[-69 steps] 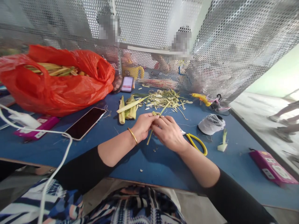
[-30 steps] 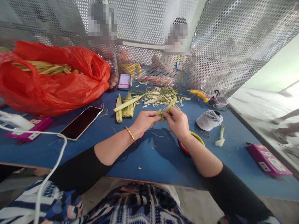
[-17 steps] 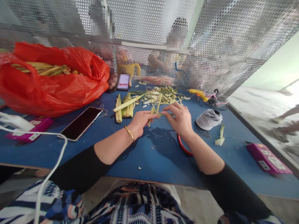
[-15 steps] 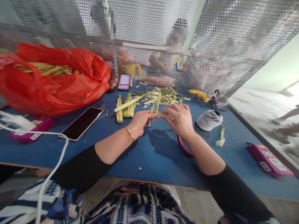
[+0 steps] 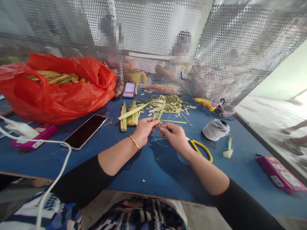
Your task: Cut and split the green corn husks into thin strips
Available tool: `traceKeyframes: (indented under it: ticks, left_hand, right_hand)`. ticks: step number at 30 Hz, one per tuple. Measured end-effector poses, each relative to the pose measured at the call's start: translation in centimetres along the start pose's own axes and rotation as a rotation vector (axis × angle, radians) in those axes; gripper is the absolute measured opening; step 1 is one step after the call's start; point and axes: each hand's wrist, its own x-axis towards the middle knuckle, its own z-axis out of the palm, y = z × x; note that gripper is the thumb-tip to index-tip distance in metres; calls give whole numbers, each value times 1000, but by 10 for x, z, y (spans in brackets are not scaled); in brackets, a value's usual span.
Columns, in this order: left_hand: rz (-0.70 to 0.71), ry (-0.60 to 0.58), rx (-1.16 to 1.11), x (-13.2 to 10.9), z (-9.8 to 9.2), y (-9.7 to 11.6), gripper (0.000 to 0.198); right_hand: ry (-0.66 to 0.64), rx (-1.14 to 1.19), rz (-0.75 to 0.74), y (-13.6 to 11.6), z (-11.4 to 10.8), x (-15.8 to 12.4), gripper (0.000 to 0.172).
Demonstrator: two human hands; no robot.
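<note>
My left hand (image 5: pixel 144 128), with a gold bangle on the wrist, pinches a small piece of folded green leaf strips (image 5: pixel 162 110) over the middle of the blue table. My right hand (image 5: pixel 175 135) has its fingertips closed at the lower end of the same strips, touching the left fingertips. One strip sticks up and another points right. Thin white thread (image 5: pixel 159 142) trails below the hands. Scissors with yellow handles (image 5: pixel 203 150) lie partly under my right forearm. A white thread spool (image 5: pixel 215 130) stands to the right.
Behind my hands are leaf scraps (image 5: pixel 168 103) and thick stalks (image 5: pixel 123 119). A red bag (image 5: pixel 64 100) of leaves, a dark phone (image 5: pixel 85 131) and a white cable (image 5: pixel 63 159) are at left. A purple pack (image 5: pixel 280 172) lies right. People sit behind the perforated screen (image 5: pixel 153 28).
My right hand has turned and moved slightly down and left, closer to my left fingertips. The scissors' yellow handles now show; a red curve showed there before. The view has tilted slightly.
</note>
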Motion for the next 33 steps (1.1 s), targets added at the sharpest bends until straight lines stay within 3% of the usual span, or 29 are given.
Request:
traceKeyframes:
  ticks: [2,6,8,11,14,16,24,29,33]
  left_hand:
    - [10,-3,-6,0,0,1,5]
    - [10,-34,-11,-2,0,3,7]
    - [12,-43,13,-3,0,3,5]
    - [17,-64,81,-5,0,4,3]
    - [20,-119,143,-6,1,4,6]
    - [20,-144,168,-8,1,3,7]
    - [54,-124,196,-9,3,5,15]
    - [81,-110,242,-9,3,5,12]
    - [106,-109,258,-7,2,2,13]
  right_hand:
    - [40,250,152,0,0,4,34]
    - [309,601,316,4,-4,13,40]
    - [434,612,248,5,-7,14,38]
    - [529,421,2,-1,-9,11,30]
    - [461,263,-209,-11,-11,5,22]
    - [395,254,-232,-16,-13,3,16]
    - [211,68,-34,-12,-26,9,19]
    - [197,-178,7,-10,-26,7,15]
    - [179,-245,54,-12,-26,7,17]
